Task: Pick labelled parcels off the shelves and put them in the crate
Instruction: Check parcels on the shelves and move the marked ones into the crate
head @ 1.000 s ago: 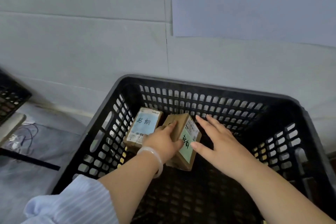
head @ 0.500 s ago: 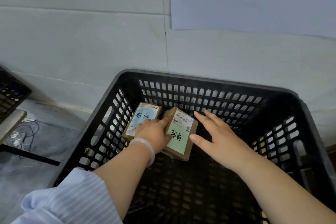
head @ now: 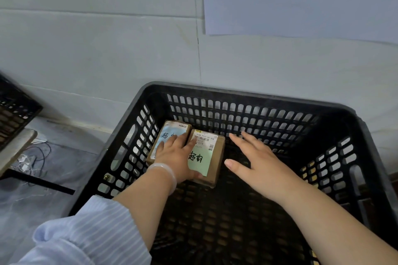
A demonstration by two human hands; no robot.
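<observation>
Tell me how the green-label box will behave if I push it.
Probably stiff: the box is square-edged, undented cardboard. Likely slides rather than tips, lying flat on the crate floor, though the mesh may snag it.

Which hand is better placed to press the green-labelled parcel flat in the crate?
Probably the left. The left hand rests on top of the green-labelled parcel, fingers spread onto the blue-labelled parcel beside it, thumb at the near edge. The right hand hovers open to the parcel's right, holding nothing.
</observation>
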